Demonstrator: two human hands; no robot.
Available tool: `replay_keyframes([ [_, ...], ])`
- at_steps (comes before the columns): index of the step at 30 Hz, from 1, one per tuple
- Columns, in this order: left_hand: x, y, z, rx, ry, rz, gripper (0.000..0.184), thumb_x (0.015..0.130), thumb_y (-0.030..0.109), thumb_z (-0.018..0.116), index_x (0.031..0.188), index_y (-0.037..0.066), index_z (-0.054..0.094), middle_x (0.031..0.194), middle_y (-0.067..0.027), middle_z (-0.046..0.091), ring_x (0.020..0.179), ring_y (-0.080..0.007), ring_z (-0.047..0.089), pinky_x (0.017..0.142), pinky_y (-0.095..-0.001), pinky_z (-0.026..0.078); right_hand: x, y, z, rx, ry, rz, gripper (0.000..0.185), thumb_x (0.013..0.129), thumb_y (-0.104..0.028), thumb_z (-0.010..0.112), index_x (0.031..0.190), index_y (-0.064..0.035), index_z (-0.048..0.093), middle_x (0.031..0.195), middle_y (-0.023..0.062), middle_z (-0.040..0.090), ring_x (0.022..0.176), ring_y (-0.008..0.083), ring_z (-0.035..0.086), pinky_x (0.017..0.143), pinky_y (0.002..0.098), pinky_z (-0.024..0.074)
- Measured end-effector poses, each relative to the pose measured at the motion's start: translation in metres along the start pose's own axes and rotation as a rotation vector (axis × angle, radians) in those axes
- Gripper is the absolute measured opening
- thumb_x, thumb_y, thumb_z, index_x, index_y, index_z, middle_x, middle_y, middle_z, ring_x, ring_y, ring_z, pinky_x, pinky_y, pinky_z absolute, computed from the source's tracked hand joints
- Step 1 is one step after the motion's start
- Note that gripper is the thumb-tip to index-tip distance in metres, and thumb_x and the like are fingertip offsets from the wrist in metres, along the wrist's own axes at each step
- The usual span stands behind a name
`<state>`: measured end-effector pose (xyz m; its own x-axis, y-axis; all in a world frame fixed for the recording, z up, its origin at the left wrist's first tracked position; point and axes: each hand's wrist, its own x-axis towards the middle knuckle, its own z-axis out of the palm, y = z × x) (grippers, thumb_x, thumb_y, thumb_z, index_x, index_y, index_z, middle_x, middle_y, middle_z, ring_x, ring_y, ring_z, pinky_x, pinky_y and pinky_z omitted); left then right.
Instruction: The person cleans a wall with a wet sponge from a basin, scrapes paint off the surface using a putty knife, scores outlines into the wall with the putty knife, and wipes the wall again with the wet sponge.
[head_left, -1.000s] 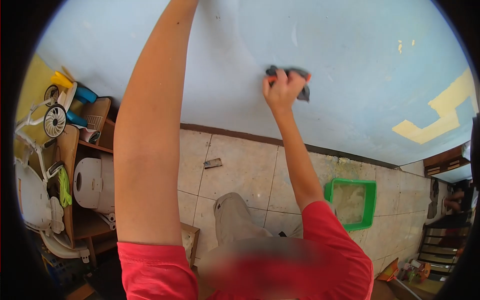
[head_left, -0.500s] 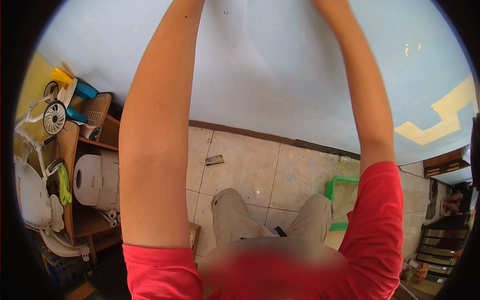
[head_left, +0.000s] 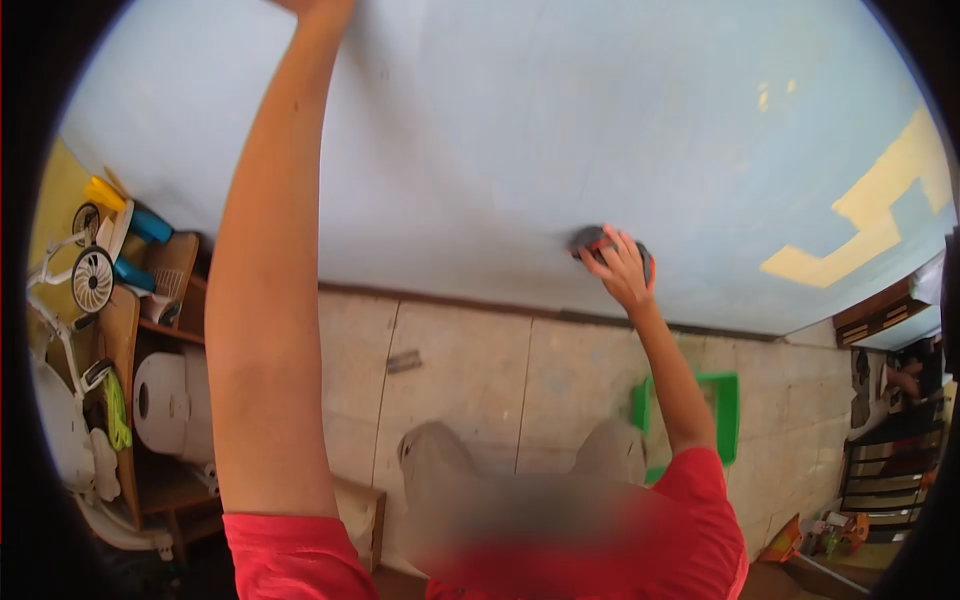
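Against the lower part of the pale blue wall [head_left: 480, 130], my right hand [head_left: 622, 268] grips a dark grey tool with red-orange edges [head_left: 590, 240]. What kind of tool it is cannot be made out. My left arm reaches up along the wall at the left, and only the base of my left hand [head_left: 315, 8] shows at the top edge. Its fingers are out of frame. Yellowish unpainted-looking patches [head_left: 850, 235] mark the wall at the right.
A green basin [head_left: 731, 420] stands on the tiled floor [head_left: 460, 370], right of my knees. A small flat object [head_left: 404, 361] lies near the wall. Wooden shelving [head_left: 120, 340] with a white stroller-like frame is at left. Dark slatted rack [head_left: 885, 475] at right.
My right hand went up out of view, then came back down with the tool, now lower on the wall than at first. My left arm has shifted slightly left. The camera view has tilted.
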<state>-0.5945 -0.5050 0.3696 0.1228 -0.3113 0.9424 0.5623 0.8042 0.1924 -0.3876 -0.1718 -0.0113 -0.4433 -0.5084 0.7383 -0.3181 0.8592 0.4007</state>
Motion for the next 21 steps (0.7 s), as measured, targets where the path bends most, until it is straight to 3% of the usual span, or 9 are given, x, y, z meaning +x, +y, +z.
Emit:
replay_keyframes([
  [1,0.003,-0.002,0.005,0.015,-0.012,-0.019,0.015,0.086,0.014,0.053,0.086,-0.001,0.053,0.076,-0.0199,0.054,0.072,-0.0364,0.053,0.067,-0.0488,0.041,0.001,0.024,-0.02,-0.067,0.037,0.022,0.035,0.082,-0.003,0.063,0.112,-0.0202,0.065,0.107,0.0056,0.061,0.119,0.0304,0.06,0.1,0.0468,0.047],
  [2,0.007,-0.009,0.013,-0.055,0.079,0.003,0.026,0.084,0.022,0.058,0.065,0.006,0.053,0.057,-0.0115,0.054,0.056,-0.0326,0.05,0.054,-0.0443,0.037,0.01,0.049,-0.035,-0.127,0.079,0.048,0.036,0.081,-0.002,0.064,0.113,-0.0198,0.065,0.107,0.0078,0.061,0.117,0.033,0.06,0.1,0.0477,0.0467],
  [3,0.004,-0.005,0.005,-0.07,0.034,0.044,0.014,0.085,0.018,0.059,0.08,0.005,0.056,0.068,-0.012,0.056,0.066,-0.0327,0.054,0.059,-0.0467,0.041,0.034,0.083,-0.052,-0.159,0.158,0.086,0.038,0.08,-0.001,0.064,0.114,-0.0178,0.065,0.108,0.0103,0.061,0.118,0.0354,0.06,0.101,0.0481,0.0458],
  [9,0.009,0.005,0.001,-0.074,0.057,-0.1,0.013,0.079,0.01,0.065,0.084,0.004,0.054,0.079,-0.0081,0.06,0.075,-0.0303,0.054,0.068,-0.0434,0.043,0.279,0.188,-0.2,-0.223,0.608,0.351,0.052,0.084,0.002,0.059,0.135,0.0033,0.048,0.138,0.0277,0.043,0.127,0.0455,0.046,0.106,0.0448,0.0406],
  [14,0.007,0.002,0.0,-0.094,0.021,-0.186,0.012,0.08,0.009,0.064,0.085,0.004,0.054,0.08,-0.0073,0.059,0.079,-0.0296,0.054,0.073,-0.0443,0.043,0.458,0.185,-0.225,-0.297,0.785,0.177,0.043,0.089,-0.009,0.058,0.13,0.0031,0.053,0.129,0.0228,0.054,0.121,0.044,0.051,0.101,0.0427,0.0445],
  [16,0.006,0.004,0.002,-0.098,0.074,-0.209,0.012,0.08,0.009,0.064,0.085,0.004,0.054,0.079,-0.0075,0.059,0.078,-0.0299,0.054,0.072,-0.0439,0.043,0.493,0.146,-0.218,-0.242,0.808,0.114,0.035,0.083,-0.002,0.057,0.117,0.0056,0.059,0.118,0.0247,0.055,0.109,0.0409,0.053,0.095,0.048,0.0447],
  [18,0.008,0.003,0.0,-0.113,0.064,-0.246,0.012,0.081,0.011,0.063,0.084,0.004,0.054,0.078,-0.0076,0.058,0.078,-0.03,0.054,0.071,-0.0442,0.044,0.497,0.118,-0.204,-0.15,0.607,0.097,0.042,0.091,-0.005,0.05,0.129,0.0122,0.051,0.124,0.0283,0.052,0.119,0.0442,0.049,0.102,0.0476,0.0416],
  [19,0.008,0.004,0.0,-0.08,0.091,-0.277,0.013,0.082,0.012,0.063,0.083,0.004,0.053,0.077,-0.0078,0.058,0.078,-0.0302,0.055,0.07,-0.0446,0.044,0.497,0.108,-0.191,-0.222,0.695,-0.047,0.034,0.098,-0.014,0.048,0.123,0.009,0.054,0.112,0.0285,0.059,0.108,0.0424,0.057,0.091,0.0475,0.0476],
  [21,0.011,0.006,0.004,-0.051,0.1,-0.33,0.014,0.084,0.015,0.062,0.083,0.005,0.053,0.076,-0.0081,0.058,0.079,-0.0306,0.056,0.07,-0.0452,0.044,0.476,0.088,-0.15,-0.152,0.518,-0.191,0.052,0.075,-0.011,0.064,0.124,0.0045,0.058,0.116,0.0158,0.059,0.124,0.038,0.051,0.106,0.0425,0.0419],
])
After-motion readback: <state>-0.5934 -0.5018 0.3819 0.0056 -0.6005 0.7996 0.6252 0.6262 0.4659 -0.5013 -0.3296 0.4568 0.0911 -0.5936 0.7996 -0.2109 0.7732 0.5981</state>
